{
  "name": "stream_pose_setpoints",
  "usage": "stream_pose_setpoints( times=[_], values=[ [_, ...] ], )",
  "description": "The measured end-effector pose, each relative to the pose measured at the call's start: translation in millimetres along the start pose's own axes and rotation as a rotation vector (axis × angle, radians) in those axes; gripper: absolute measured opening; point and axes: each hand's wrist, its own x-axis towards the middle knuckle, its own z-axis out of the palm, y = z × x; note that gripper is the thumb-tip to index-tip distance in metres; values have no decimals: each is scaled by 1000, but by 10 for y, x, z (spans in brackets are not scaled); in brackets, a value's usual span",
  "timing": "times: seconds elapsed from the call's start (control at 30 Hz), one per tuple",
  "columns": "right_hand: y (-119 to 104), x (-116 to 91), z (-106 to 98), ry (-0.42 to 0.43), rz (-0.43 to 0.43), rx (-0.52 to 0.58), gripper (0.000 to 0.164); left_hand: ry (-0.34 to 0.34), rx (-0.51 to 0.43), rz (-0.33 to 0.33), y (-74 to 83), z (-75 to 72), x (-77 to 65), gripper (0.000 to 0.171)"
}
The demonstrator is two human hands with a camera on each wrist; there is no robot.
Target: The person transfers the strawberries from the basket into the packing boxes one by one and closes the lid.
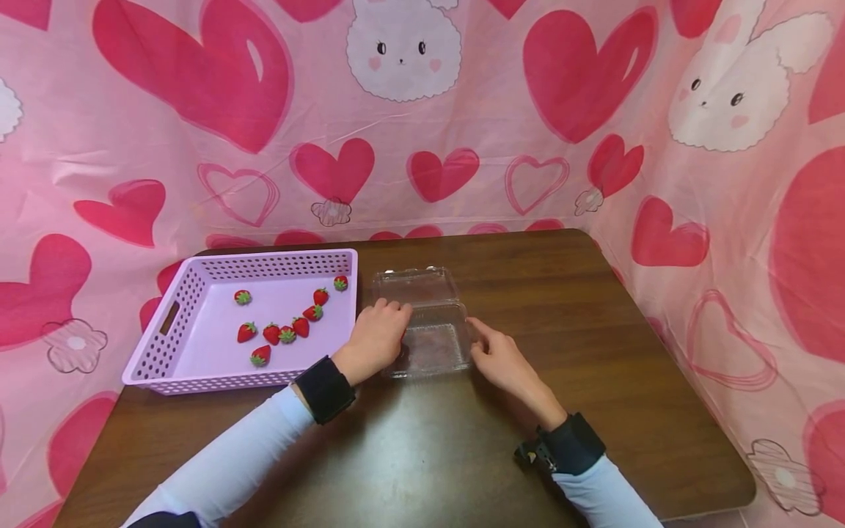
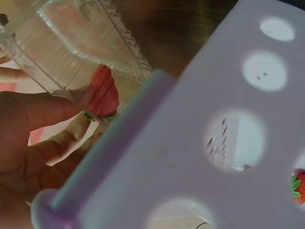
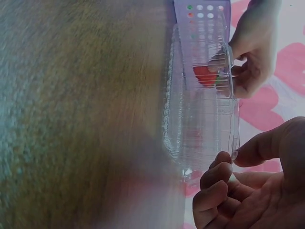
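Observation:
A clear hinged plastic container [image 1: 432, 346] lies with its lid laid back on the brown table. My left hand [image 1: 378, 340] reaches over its left side. At that side, a red strawberry [image 2: 103, 93] shows through the clear wall. The right wrist view has my left fingers on either side of its green leafy end, pinching it low in the container; in the head view the hand hides this berry. My right hand [image 1: 505, 361] pinches the container's right rim between thumb and fingers, as the right wrist view shows.
Left of the container stands a lilac perforated basket [image 1: 211, 339] with several strawberries [image 1: 271, 334] scattered inside. Its near wall fills much of the left wrist view. Behind the brown table [image 1: 627, 367] hangs a pink cloth [image 1: 488, 117] with hearts and rabbits.

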Motion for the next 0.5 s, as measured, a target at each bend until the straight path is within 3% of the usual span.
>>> stream_pose_setpoints(
  times=[0.27, 0.5],
  values=[
    [-5, 7, 6, 5, -2, -7, 54, 17, 80, -6, 19, 65, 23, 38],
    [5, 5, 8, -8, -9, 0, 54, 59, 142, -5, 52, 140, -2, 20]
  ],
)
